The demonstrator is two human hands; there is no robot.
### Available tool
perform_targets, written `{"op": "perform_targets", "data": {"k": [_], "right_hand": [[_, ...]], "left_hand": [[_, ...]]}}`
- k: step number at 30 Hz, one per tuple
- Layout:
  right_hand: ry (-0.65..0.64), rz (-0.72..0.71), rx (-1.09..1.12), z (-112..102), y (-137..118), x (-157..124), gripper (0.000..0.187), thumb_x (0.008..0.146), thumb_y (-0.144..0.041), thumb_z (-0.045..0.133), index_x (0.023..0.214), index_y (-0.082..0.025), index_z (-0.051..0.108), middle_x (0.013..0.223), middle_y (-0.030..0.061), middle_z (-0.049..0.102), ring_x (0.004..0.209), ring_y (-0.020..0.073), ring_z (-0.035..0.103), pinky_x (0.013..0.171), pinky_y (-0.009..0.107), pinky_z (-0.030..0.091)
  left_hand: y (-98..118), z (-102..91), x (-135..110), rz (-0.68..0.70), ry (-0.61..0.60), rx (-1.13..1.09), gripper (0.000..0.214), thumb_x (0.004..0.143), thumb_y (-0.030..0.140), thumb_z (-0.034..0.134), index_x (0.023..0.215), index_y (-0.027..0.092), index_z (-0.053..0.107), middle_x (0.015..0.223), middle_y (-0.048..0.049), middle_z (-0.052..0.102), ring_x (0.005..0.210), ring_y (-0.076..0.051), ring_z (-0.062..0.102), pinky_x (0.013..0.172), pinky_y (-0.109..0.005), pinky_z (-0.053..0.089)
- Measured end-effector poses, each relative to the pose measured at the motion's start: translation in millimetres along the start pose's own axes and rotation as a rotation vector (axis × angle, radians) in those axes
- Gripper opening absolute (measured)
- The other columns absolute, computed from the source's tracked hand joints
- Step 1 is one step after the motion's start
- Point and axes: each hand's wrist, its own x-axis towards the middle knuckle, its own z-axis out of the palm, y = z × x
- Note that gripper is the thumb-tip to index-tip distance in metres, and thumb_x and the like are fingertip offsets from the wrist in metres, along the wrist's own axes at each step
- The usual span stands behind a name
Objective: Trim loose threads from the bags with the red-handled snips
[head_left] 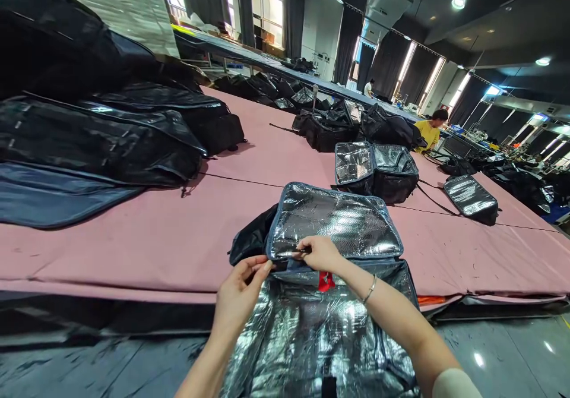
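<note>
An insulated bag [285,332] with a silver foil lining lies open before me at the table's front edge. Its foil-lined lid [338,220], bound in blue-grey tape, is folded back onto the table. My left hand [240,294] pinches the bag's edge at the lid's near left corner. At the hinge side of the lid, my right hand [318,252] has its fingers closed around a small, thin dark thing [304,250], mostly hidden by the fingers. A red tag [326,281] shows inside the bag, just below my right wrist.
Black bags [98,136] are piled on the left of the pink-covered table [214,231]. Another open foil-lined bag [394,172] stands beyond the lid, with a silver-topped piece [471,196] to its right. A person in yellow [428,132] is farther back.
</note>
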Motion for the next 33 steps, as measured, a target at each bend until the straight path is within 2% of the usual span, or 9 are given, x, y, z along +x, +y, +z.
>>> {"op": "perform_targets", "data": {"k": [3,7,12,16,20,23,27,33], "right_hand": [[-0.052,0.025,0.053,-3.1,3.7,10.7,0.011,0.080,-0.031,0.069,0.081,-0.021,0.074,0.073,-0.0023,0.070,0.071,0.0128,0.060,0.060,0.020,0.039],[-0.116,0.035,0.111,-5.9,7.3,13.0,0.013,0.080,-0.030,0.069,0.081,-0.018,0.074,0.066,-0.0049,0.065,0.066,0.0094,0.056,0.057,0.018,0.036],[-0.114,0.041,0.114,-4.7,2.7,10.0,0.010,0.079,-0.027,0.069,0.083,-0.020,0.073,0.071,-0.0040,0.066,0.067,0.0100,0.055,0.057,0.019,0.034],[-0.070,0.015,0.134,-1.4,-3.6,9.6,0.010,0.078,-0.027,0.071,0.087,-0.024,0.072,0.082,-0.0037,0.069,0.074,0.0117,0.056,0.061,0.021,0.033],[-0.114,0.034,0.204,1.9,-2.1,15.9,0.006,0.079,-0.026,0.070,0.080,-0.020,0.072,0.074,-0.0038,0.067,0.070,0.0111,0.055,0.060,0.020,0.034],[-0.155,0.063,0.281,4.9,3.2,20.5,0.005,0.079,-0.021,0.069,0.079,-0.017,0.072,0.070,-0.0044,0.064,0.068,0.0094,0.055,0.062,0.018,0.036],[-0.178,0.096,0.374,8.6,10.1,22.3,0.004,0.078,-0.019,0.069,0.079,-0.016,0.071,0.067,-0.0060,0.063,0.065,0.0076,0.054,0.066,0.017,0.038],[-0.175,0.122,0.448,14.2,16.3,24.1,0.006,0.075,-0.022,0.071,0.076,-0.016,0.071,0.064,-0.0064,0.061,0.065,0.0091,0.054,0.067,0.019,0.038]], "left_hand": [[0.0,0.0,2.0,-0.030,0.019,0.034,0.064,0.053,0.067,0.067,0.094,0.019,0.058,0.083,-0.0057,0.069,0.082,-0.025,0.064,0.076,-0.035,0.049],[3.6,3.0,6.8,-0.081,0.101,0.147,0.056,0.054,0.066,0.067,0.085,0.020,0.059,0.074,-0.0037,0.068,0.078,-0.024,0.063,0.072,-0.034,0.044],[7.2,4.0,9.8,-0.121,0.144,0.215,0.050,0.056,0.064,0.065,0.079,0.021,0.061,0.069,-0.0040,0.068,0.072,-0.025,0.061,0.065,-0.034,0.038],[3.2,2.6,9.2,-0.096,0.082,0.118,0.052,0.056,0.064,0.063,0.084,0.020,0.060,0.074,-0.0043,0.069,0.080,-0.026,0.064,0.073,-0.034,0.044],[-1.8,0.5,6.8,-0.084,0.030,0.015,0.054,0.056,0.063,0.062,0.088,0.020,0.059,0.080,-0.0051,0.070,0.090,-0.026,0.066,0.085,-0.036,0.047],[-3.8,-1.2,5.2,-0.090,0.033,-0.013,0.053,0.056,0.060,0.065,0.090,0.019,0.059,0.083,-0.0051,0.070,0.092,-0.026,0.066,0.088,-0.037,0.048],[-4.7,-2.8,5.6,-0.106,0.032,-0.011,0.053,0.056,0.059,0.068,0.090,0.018,0.062,0.082,-0.0048,0.070,0.088,-0.026,0.066,0.086,-0.037,0.048],[-8.2,-3.1,10.8,-0.095,0.011,-0.030,0.055,0.051,0.055,0.073,0.088,0.016,0.062,0.077,-0.0041,0.068,0.075,-0.021,0.064,0.070,-0.031,0.049]]}}
